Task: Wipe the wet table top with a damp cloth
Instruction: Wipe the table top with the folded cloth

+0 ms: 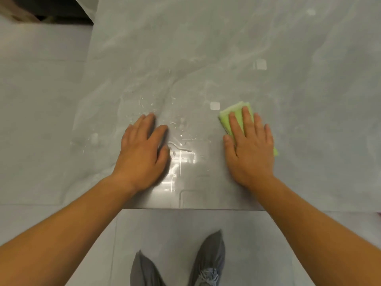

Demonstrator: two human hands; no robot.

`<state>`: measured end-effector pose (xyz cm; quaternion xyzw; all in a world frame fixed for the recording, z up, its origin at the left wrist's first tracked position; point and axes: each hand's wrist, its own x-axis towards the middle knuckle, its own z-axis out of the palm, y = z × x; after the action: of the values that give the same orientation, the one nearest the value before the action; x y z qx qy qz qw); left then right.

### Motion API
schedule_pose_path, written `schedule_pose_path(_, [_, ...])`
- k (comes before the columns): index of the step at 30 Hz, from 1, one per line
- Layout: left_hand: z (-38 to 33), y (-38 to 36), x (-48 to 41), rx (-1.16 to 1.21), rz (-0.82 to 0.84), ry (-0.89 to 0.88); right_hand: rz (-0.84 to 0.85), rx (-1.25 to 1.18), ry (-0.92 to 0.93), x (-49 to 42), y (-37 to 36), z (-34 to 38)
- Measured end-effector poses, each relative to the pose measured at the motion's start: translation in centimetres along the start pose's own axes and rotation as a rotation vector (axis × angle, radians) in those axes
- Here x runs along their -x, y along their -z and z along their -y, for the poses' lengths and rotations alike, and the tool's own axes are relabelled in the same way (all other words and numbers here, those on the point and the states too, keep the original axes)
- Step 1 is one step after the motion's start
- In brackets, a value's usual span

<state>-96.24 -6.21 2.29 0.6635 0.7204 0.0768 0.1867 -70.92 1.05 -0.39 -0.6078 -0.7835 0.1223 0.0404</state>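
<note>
- Leftmost, the pale tiled floor shows beside and below the grey marbled worktop, whose near edge runs across in front of the person.
- Next, the left hand lies palm down on the worktop with its fingers straight and close together and the thumb held a little apart. It holds nothing and seems to serve as a brace.
- Just beyond its fingertips, a scatter of water drops beads on the surface.
- Between the two hands a shallow puddle glints under a bright reflection, right beside the left thumb.
- To the right, the green cloth lies folded and flat on the worktop. Its far corner and a sliver at the right edge show past the hand that covers it.
- The right hand presses on the cloth with straight, slightly spread fingers, not curled round it.
- Below the worktop edge, two feet in grey shoe covers stand on the floor.
- By my reading, the wipe is at an early stroke, since the water to the left of the cloth looks untouched.
- The next move likely calls for sliding the cloth leftward through the puddle and on to the drops under even palm pressure, with the left hand lifted out of its path.
</note>
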Motion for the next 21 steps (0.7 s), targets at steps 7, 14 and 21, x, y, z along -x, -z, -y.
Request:
schedule_pose_path(7, [2.7, -0.3, 3.7, -0.06, -0.035, 0.115, 0.098, 0.018, 0.343, 9.3, -2.6, 6.9])
schedule_pose_path(14, [4.2, 0.8, 3.7, -0.078, 0.002, 0.047, 0.003, 0.015, 0.098, 6.1, -2.9, 8.9])
schedule_pose_path(21, [5.4, 0.3, 3.9, -0.047, 0.068, 0.033, 0.111, 0.131, 0.412, 5.5, -2.9, 8.6])
